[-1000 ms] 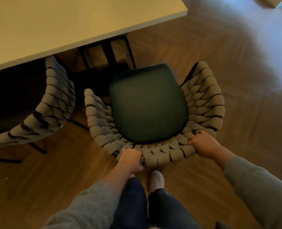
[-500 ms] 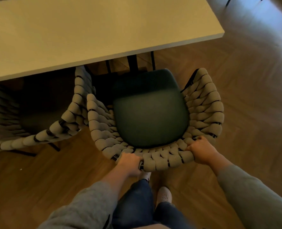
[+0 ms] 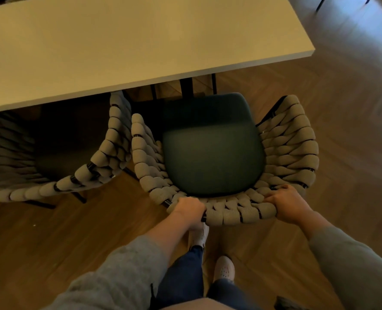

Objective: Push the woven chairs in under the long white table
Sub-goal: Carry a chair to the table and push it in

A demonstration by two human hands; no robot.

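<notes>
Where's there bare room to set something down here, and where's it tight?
Bare: the white table top, the wood floor right of the held chair, and its green seat. Tight: the slit between it and the neighbouring chair; the back rim, gripped by left hand and right hand.

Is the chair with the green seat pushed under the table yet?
Not in yet: nearly the whole green seat shows outside the white table. Left hand and right hand grip the back of the woven chair.
</notes>
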